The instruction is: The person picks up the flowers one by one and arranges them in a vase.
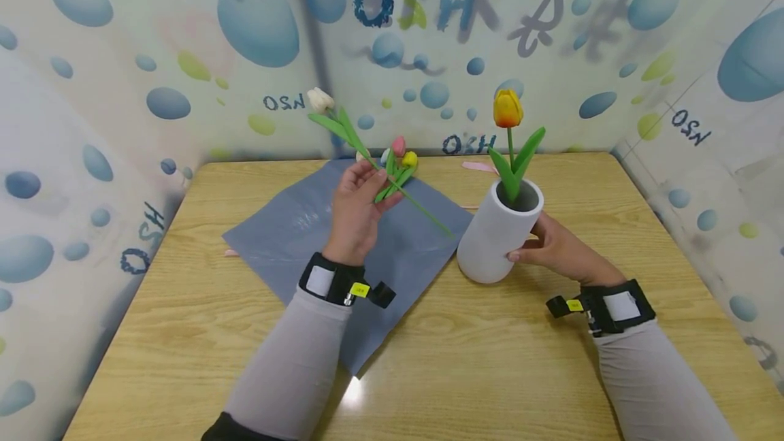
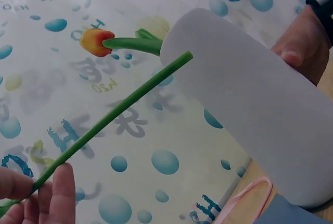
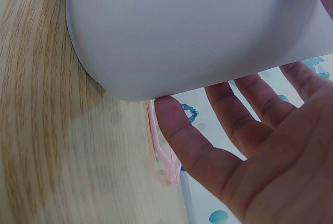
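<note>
My left hand [image 1: 358,213] pinches the green stem of a white tulip [image 1: 320,99] between thumb and fingers, above the grey-blue wrapping sheet. The flower points up and away to the left; the bare stem end [image 2: 184,57] slants down to the right, overlapping the vase in the left wrist view. A white vase [image 1: 490,243] stands on the table to the right, holding one orange-yellow tulip [image 1: 508,109] with green leaves. My right hand [image 1: 554,247] grips the vase low on its right side, thumb in front. In the right wrist view, its fingers [image 3: 192,140] reach along the wall.
Pink [image 1: 399,146] and yellow [image 1: 410,159] tulips lie at the back of the wrapping sheet [image 1: 294,223], partly hidden behind my left hand. A pink ribbon [image 1: 479,167] lies near the back edge of the wooden table [image 1: 459,359]. A patterned curtain [image 1: 392,73] hangs behind it.
</note>
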A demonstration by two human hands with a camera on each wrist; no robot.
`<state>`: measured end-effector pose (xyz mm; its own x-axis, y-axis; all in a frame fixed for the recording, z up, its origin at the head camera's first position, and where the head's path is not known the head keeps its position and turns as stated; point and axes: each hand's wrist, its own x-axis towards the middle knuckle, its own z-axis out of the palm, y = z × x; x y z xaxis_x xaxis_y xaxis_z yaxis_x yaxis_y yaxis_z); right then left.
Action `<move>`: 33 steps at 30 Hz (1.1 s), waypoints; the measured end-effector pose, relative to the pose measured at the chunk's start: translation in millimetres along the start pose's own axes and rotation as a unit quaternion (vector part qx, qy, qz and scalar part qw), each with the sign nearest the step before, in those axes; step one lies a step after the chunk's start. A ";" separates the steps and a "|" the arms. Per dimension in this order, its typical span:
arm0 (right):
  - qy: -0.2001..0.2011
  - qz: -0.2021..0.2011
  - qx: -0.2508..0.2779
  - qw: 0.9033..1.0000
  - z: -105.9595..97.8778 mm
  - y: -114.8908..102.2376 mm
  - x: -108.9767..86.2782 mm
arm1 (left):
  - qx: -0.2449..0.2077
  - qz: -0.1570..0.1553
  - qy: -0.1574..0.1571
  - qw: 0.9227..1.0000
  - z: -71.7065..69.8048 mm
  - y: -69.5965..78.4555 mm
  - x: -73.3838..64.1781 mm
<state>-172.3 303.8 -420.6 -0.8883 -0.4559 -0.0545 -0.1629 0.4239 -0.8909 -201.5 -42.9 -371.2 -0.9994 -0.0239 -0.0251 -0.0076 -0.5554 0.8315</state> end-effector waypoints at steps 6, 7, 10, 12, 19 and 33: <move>0.000 0.003 -0.003 1.000 0.5 0.6 -0.8 | -0.031 0.012 0.014 0.999 12.7 -2.2 2.0; 0.000 0.003 -0.004 1.000 0.7 0.7 -1.0 | -0.036 0.013 0.017 0.999 15.1 -2.8 2.6; 0.000 0.002 -0.006 1.000 1.1 0.6 -1.5 | -0.050 0.019 0.022 0.998 22.0 -4.7 4.6; 0.000 0.001 -0.008 1.000 0.9 0.7 -1.5 | -0.057 0.021 0.025 0.998 26.3 -5.9 6.2; -0.002 -0.004 -0.009 1.000 -0.7 1.4 0.2 | -0.067 0.035 0.034 0.997 38.0 -8.6 10.1; -0.003 -0.005 -0.005 1.000 -0.6 2.0 0.7 | -0.075 0.049 0.029 0.996 55.8 -9.4 9.8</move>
<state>-173.5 304.9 -422.1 -0.8836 -0.4657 -0.0486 -0.1767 0.4277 -0.8865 -213.1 8.5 -348.3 -0.9915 -0.1290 0.0165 0.0991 -0.6666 0.7388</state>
